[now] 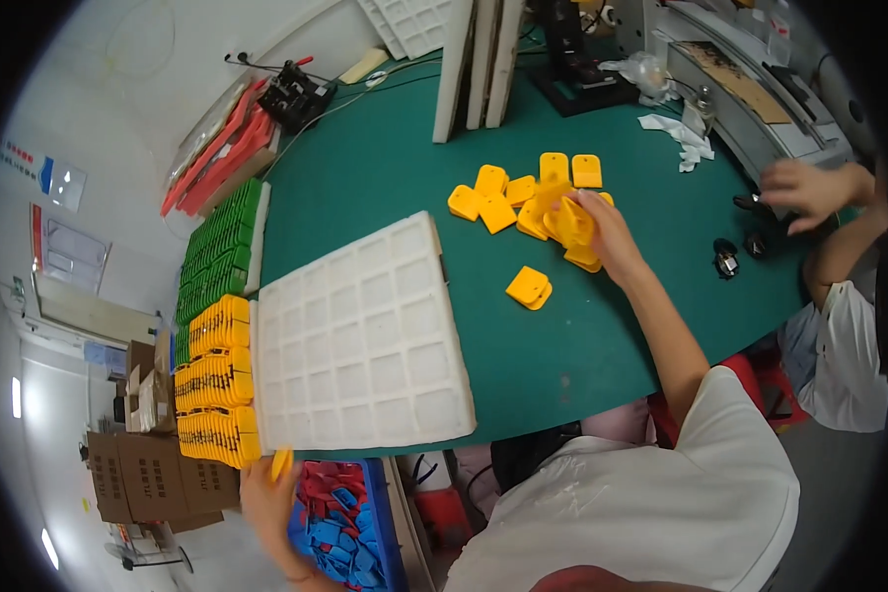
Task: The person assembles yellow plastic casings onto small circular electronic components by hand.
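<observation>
My right hand (612, 237) is closed on several yellow plastic tags (570, 223), held over a loose pile of the same flat tags (498, 213), each with a small hole. Nearer me on the table lies a small stack of yellow tags (531, 287). At the lower left, my left hand (264, 498) pinches a yellow tag (283, 461) beside the near end of the rows of upright yellow tags (215, 380). Between my hands lies a white tray (362, 340) with a grid of square pockets and nothing in them.
Rows of green tags (214, 259) continue beyond the yellow ones. A blue bin (389, 528) of red and blue pieces stands below the green table (523, 375). White panels (479, 64) stand at the back. At right, another person's hand (809, 192) is near small black parts (727, 259).
</observation>
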Available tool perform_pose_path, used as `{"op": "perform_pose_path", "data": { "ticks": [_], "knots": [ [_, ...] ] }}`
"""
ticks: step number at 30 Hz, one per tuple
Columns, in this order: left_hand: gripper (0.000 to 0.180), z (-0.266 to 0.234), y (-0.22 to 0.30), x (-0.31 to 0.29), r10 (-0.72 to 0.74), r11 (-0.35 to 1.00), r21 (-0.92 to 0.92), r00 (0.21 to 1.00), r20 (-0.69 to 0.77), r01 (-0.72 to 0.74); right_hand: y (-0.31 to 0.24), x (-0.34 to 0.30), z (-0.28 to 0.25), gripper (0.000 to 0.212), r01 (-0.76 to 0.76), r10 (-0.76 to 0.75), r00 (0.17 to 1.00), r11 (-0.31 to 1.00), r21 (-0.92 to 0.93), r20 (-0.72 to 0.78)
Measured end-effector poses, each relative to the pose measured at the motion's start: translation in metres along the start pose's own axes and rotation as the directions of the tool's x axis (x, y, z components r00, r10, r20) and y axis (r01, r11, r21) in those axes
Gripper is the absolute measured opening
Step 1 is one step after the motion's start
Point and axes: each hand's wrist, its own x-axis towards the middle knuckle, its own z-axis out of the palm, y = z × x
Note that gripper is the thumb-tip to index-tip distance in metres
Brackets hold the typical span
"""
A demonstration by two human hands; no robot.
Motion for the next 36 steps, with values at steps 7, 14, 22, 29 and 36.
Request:
{"op": "perform_pose_path", "data": {
  "ticks": [7,14,22,29,36],
  "knots": [
    [0.042,0.078,0.261,0.092,0.581,0.382,-0.815,0.799,-0.154,-0.435,0.012,-0.005,-0.025,0.050,0.230,-0.364,0.931,0.658,-0.717,-0.036],
    [0.066,0.131,0.293,0.120,0.582,0.398,-0.865,0.813,-0.020,-0.306,0.021,-0.079,0.016,0.098,0.400,-0.116,0.912,0.030,-0.916,0.394],
    [0.054,0.066,0.032,-0.009,0.144,0.946,-0.267,0.976,-0.162,-0.184,0.063,-0.038,0.025,0.093,0.272,-0.200,0.917,-0.321,-0.907,0.346],
    [0.068,0.122,-0.144,-0.265,-0.801,0.591,0.080,0.573,0.176,0.802,0.077,-0.001,0.045,0.083,0.346,-0.408,0.780,-0.350,-0.871,0.474],
    [0.056,0.162,-0.076,-0.247,-0.851,0.505,-0.088,0.479,-0.215,0.859,0.065,-0.062,0.126,0.073,0.518,-0.201,0.806,-0.217,-0.827,0.557]
  ]
}}
